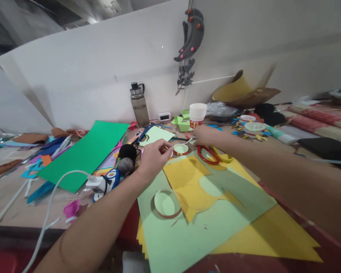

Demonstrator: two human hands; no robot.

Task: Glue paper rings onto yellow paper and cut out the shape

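Observation:
My left hand (153, 157) hovers over the light green paper sheet (187, 242), thumb and fingers pinched together on something small I cannot make out. It is just left of a small roll of tape (181, 149) that lies flat. My right hand (202, 135) reaches farther back, between the tape roll and a stack of paper cups (197, 113); its fingers are hidden behind the back of the hand. Red-handled scissors (208, 156) lie under my right wrist, on yellow paper (187, 178). A paper ring (166, 204) stands on the green sheet nearer to me.
A large dark green sheet (85, 155) lies to the left, beside black yarn (127, 151) and grey yarn (125, 165). A white cable (45, 212) runs along the table's front left. A water bottle (139, 104) stands at the wall. Craft scraps crowd the back and right.

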